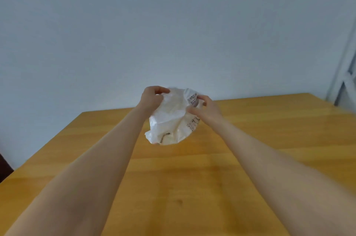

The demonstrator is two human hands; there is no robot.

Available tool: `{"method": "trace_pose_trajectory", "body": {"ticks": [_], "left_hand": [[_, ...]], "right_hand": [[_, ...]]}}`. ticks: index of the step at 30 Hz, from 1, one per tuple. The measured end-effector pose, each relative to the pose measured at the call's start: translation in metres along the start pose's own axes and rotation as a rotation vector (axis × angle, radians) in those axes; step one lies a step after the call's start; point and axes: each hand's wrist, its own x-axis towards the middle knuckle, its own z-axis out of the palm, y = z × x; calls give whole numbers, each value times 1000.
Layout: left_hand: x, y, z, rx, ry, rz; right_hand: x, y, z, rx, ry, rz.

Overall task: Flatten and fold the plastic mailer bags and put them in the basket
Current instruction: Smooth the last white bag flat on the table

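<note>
The left hand (153, 97) pinches the top left edge of a crumpled white mailer bag (171, 122) held above the wooden table (250, 149); the right hand (207, 108) grips its top right edge with curled fingers.

- L arm: bare, stretched fwd, angled in toward ctr.
- L hand (152, 99): raised, fingers curled, pinching upper-L edge of mailer bag (171, 122).
- R arm: bare, stretched fwd, angled in.
- R hand (208, 108): thumb + fingers pinching bag's upper-R edge; hands near, not touching.
</note>
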Motion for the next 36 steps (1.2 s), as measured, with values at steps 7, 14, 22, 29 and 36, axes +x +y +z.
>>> {"method": "trace_pose_trajectory", "body": {"ticks": [7,14,22,29,36], "left_hand": [[-38,45,25,-84,-201,-39],[-71,43,36,435,-18,221],[-71,14,40,500,-187,31],[-55,-7,36,131,7,-56],[-40,-35,12,-229,259,-295]], "right_hand": [[-40,7,-53,-212,148,44],[-58,12,-62,-412,260,164],[-49,14,-56,-510,182,142],[-28,16,-42,-665,153,11],[-18,20,-50,112,376,245]]}}
